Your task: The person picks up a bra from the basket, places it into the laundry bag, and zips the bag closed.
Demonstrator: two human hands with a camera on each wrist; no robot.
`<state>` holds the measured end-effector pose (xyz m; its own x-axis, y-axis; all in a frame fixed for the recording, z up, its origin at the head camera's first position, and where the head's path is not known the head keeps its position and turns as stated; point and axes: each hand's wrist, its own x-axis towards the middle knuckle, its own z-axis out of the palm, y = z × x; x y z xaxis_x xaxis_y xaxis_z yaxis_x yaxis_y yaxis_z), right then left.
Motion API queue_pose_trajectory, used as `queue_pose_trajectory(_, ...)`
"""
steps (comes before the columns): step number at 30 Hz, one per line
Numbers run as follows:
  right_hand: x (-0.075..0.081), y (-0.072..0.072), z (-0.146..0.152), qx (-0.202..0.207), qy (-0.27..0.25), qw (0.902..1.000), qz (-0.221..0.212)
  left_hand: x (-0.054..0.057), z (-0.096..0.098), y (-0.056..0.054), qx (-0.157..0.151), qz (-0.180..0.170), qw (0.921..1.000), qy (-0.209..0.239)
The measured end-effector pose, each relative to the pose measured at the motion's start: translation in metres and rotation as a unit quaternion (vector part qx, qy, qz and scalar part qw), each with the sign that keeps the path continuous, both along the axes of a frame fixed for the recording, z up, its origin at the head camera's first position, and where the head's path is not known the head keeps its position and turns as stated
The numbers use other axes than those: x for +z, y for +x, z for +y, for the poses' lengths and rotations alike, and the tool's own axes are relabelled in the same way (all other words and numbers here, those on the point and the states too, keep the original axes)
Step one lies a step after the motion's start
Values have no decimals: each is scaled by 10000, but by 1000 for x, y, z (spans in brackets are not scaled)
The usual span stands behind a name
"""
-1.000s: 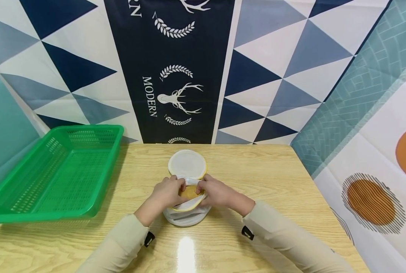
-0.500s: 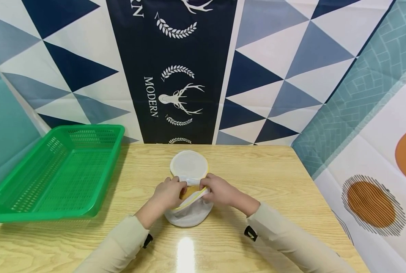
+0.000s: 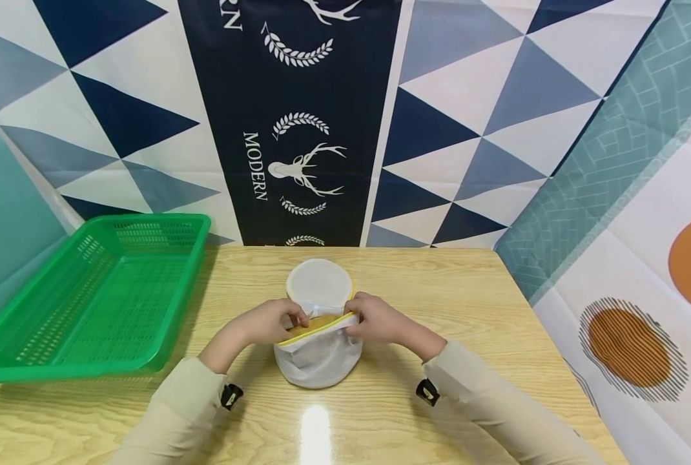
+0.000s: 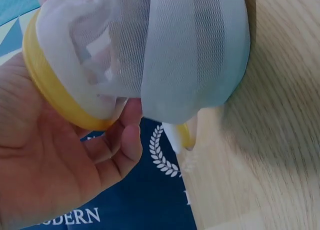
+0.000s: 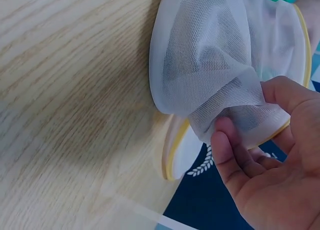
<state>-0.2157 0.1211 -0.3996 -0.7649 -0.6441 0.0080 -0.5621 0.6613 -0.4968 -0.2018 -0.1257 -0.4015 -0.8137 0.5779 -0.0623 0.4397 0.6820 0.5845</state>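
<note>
A white mesh laundry bag [image 3: 319,361] with yellow trim stands on the table between both hands. Its round lid [image 3: 319,281] is folded back to the far side, and something yellowish shows inside the mouth. The left hand [image 3: 272,321] holds the left of the rim, some of its fingers reaching into the opening. In the left wrist view the yellow edge [image 4: 47,87] runs across that palm. On the opposite side, the right hand [image 3: 376,318] pinches the rim. From the right wrist, its thumb and fingers [image 5: 227,150] press the mesh wall into folds.
A green plastic basket [image 3: 148,310] stands at the table's left side. Behind the wooden table [image 3: 438,303] hangs a patterned cloth [image 3: 305,129]. More printed cloth [image 3: 630,342] borders the right edge.
The left hand has shifted left and its wrist has swung outward, spreading the mouth. The right hand has drawn its side of the rim up and slightly right; the front wall now stands taller.
</note>
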Motion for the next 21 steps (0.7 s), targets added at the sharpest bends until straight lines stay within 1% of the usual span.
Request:
queue_pose_trajectory(2,1,-1,0,-11,2,10000,-79,1,-3,-1,-154,-32,9999,57)
queue_pose_trajectory(5,1,-3,1,-1,-44,9998,-207,3,-6,-1,-164,-276,9992,242)
queue_pose_trajectory(9,0,-5,2,-102,-222,9985,-491,4,-9,-4,100,-699,9959,567)
queue_pose_trajectory(13,-1,-7,2,-216,-412,9965,-696,5,-12,-5,375,-923,9927,680)
queue_pose_trajectory(16,-1,-7,3,-320,-458,9953,-796,6,-13,-5,523,-959,9921,616)
queue_pose_trajectory(21,0,-10,5,-497,-469,9938,-882,4,-20,-6,567,-771,9928,719)
